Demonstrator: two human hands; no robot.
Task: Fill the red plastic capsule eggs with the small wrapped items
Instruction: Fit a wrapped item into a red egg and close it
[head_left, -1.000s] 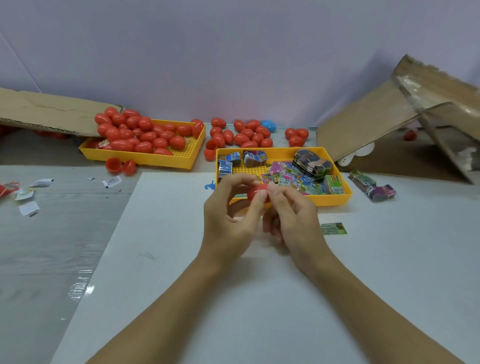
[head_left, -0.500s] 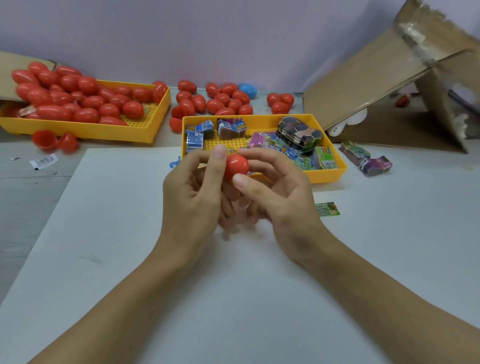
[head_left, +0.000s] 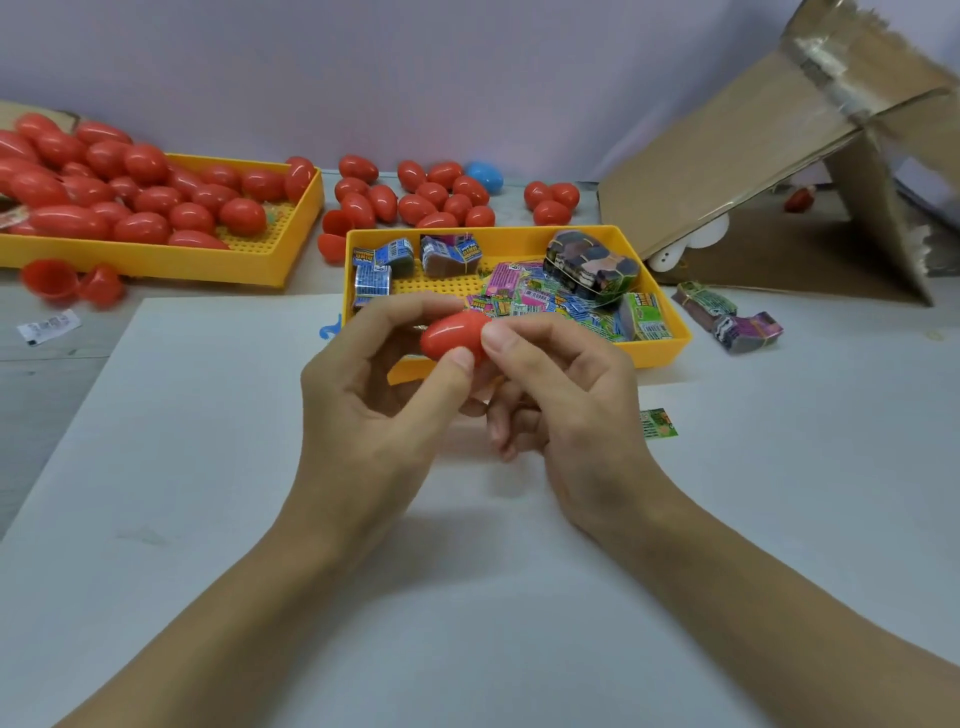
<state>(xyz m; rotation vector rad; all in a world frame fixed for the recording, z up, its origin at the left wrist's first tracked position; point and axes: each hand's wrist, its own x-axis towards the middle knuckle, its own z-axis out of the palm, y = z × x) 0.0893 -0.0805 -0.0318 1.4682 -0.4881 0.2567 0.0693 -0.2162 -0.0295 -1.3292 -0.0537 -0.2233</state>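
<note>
Red egg (head_left: 453, 335), closed, pinched by left hand (head_left: 374, 410) and right hand (head_left: 566, 410) just before the wrapper tray (head_left: 670, 348). Left of it, the egg tray (head_left: 260, 260) is heaped; wrappers (head_left: 524, 299) remain, so filling probably goes on.

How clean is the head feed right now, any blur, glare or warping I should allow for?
Head view: the red plastic capsule egg pinched between left hand and right hand is fairly sharp; the open red egg halves at far left smear with motion blur; wide-angle warping stretches the torn brown cardboard box; soft white highlights glint on eggs in the yellow perforated tray; shadows are faint.
</note>
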